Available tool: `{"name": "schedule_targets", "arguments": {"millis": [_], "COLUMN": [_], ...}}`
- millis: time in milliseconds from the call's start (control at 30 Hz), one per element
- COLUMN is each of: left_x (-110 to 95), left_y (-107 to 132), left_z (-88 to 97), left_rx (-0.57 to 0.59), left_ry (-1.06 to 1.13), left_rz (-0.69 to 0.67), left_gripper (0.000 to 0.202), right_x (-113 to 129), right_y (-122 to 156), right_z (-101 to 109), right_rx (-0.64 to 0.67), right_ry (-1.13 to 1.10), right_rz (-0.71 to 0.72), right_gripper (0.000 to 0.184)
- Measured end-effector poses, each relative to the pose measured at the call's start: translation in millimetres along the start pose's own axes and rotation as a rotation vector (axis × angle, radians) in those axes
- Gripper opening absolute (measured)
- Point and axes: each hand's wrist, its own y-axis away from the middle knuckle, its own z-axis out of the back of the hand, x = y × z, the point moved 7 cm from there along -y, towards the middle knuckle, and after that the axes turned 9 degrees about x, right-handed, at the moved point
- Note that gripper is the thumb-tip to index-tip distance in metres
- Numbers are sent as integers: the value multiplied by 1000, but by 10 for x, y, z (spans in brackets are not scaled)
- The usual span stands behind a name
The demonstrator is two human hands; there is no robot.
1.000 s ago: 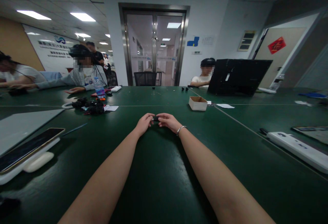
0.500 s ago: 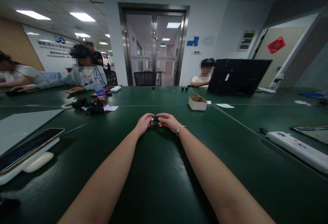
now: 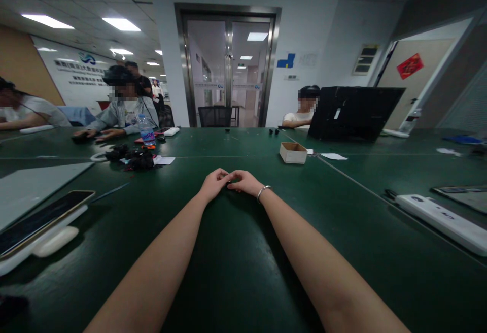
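My left hand (image 3: 213, 184) and my right hand (image 3: 244, 182) meet fingertip to fingertip on the dark green table (image 3: 236, 252), both arms stretched forward. Between the fingers sits a small dark part (image 3: 229, 182), almost wholly covered by them; both hands pinch it. A silver bracelet (image 3: 262, 191) circles my right wrist. What the part is cannot be told.
A small cardboard box (image 3: 293, 153) stands beyond my hands. A pile of black parts (image 3: 133, 158) and a water bottle (image 3: 146, 130) lie at far left. A phone (image 3: 40, 220) rests at near left, a white power strip (image 3: 441, 221) at right, an open laptop (image 3: 352, 113) behind. Other people sit across.
My two hands have closed in together, hiding the small dark part almost fully. A person at far left has pulled their hands in along the table.
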Motion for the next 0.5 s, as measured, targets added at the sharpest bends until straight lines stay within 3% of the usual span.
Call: {"name": "schedule_targets", "arguments": {"millis": [133,233,333,433,500], "left_x": [-38,-79,-253,-548,-651], "left_y": [-9,0,163,533,866], "left_z": [-57,-68,-22,239,609], "left_rx": [59,121,300,472,467], "left_ry": [30,74,-28,-404,-638], "left_rz": [-2,118,239,218,271], "left_gripper": [43,53,53,46,44], "right_x": [50,37,-15,-65,-76], "right_y": [14,48,215,625,1028], "right_z": [-99,-117,-5,247,443], "right_rx": [44,45,17,-20,-18], "right_ry": [-181,-213,-189,-166,-150], "right_rz": [15,-7,-33,-44,-61], "right_gripper": [38,35,39,41,39]}}
